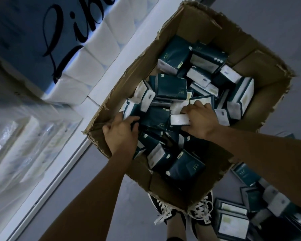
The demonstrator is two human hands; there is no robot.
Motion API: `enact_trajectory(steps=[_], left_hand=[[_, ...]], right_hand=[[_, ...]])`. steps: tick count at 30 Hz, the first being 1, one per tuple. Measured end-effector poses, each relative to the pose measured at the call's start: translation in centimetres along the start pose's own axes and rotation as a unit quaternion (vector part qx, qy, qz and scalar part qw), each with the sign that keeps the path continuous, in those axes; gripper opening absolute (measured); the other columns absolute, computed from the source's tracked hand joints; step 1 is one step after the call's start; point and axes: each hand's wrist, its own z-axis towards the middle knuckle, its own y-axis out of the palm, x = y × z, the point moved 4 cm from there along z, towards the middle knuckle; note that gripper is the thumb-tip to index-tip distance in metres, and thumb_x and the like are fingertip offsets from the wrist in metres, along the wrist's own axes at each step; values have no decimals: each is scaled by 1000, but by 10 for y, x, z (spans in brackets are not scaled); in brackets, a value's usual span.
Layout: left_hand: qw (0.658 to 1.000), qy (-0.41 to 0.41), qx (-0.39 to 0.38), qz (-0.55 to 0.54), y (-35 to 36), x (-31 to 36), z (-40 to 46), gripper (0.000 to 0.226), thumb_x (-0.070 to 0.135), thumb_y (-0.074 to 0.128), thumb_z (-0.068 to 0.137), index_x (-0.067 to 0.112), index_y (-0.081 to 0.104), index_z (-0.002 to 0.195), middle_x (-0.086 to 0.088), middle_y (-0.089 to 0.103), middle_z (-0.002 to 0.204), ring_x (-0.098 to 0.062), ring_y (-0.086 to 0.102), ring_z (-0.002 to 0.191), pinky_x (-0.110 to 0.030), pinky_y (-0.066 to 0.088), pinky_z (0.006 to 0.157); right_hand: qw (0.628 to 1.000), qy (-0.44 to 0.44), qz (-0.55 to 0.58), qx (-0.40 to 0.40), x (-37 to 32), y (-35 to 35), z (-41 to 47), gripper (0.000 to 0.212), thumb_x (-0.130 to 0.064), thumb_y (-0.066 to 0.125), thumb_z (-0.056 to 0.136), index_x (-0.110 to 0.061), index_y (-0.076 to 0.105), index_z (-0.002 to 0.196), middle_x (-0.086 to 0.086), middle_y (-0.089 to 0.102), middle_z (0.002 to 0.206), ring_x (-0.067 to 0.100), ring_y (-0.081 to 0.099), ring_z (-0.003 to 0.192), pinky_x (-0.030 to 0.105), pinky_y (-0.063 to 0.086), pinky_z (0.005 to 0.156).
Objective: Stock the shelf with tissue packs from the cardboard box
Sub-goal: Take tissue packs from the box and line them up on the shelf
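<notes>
An open cardboard box with torn flaps stands on the floor, holding several dark green and white tissue packs in a loose heap. Both my hands are down inside it. My left hand sits at the box's left side, fingers curled round a dark green pack. My right hand is in the middle of the heap, its fingers curled round a white-ended pack. The shelf runs along the left with white tissue bundles on it.
Large plastic-wrapped paper bundles fill the lower left shelf area. More green tissue packs lie on the grey floor at the lower right. My two black sneakers stand right at the box's near edge.
</notes>
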Motion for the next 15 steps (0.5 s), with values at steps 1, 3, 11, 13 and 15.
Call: enact_trajectory(steps=[1,3,11,13,15], left_hand=[[998,-10,4,-60,-4,0,-4,24,24,60,99,31,70,119,-3,57,121,-28,57,109,-42,40,102],[986,-31,-8,-165,-7,0,-9,22,16,62,98,29,73,112,0,54,116,-23,57,104,-36,52,90],[815,-181,-142,-531,-15,28,-14,30,10,55,101,29,78,100,1,76,109,-14,71,99,-24,59,83],[784,-247,-173,-542,-12,28,-15,20,40,60,97,32,76,104,-3,76,111,-20,72,100,-37,59,85],[743,-278,-212,-570,-5,22,-18,56,75,61,79,36,69,118,-2,71,122,-24,69,110,-47,56,94]], right_hand=[[994,34,105,-1,6,-3,-2,46,-37,74,79,-24,53,118,3,57,113,25,45,111,35,30,89],[934,94,342,-42,14,-15,-4,40,-30,81,77,-23,56,107,5,57,101,24,54,98,32,39,80],[717,146,650,-203,2,-50,-18,18,-17,69,87,-27,65,101,-15,66,105,3,59,95,34,46,94],[694,136,676,-206,-4,-51,-17,26,-18,72,81,-21,67,106,-7,69,115,9,62,102,32,46,90],[676,125,696,-207,-10,-50,-14,28,-18,73,77,-19,69,104,-3,70,114,13,61,107,34,43,91]])
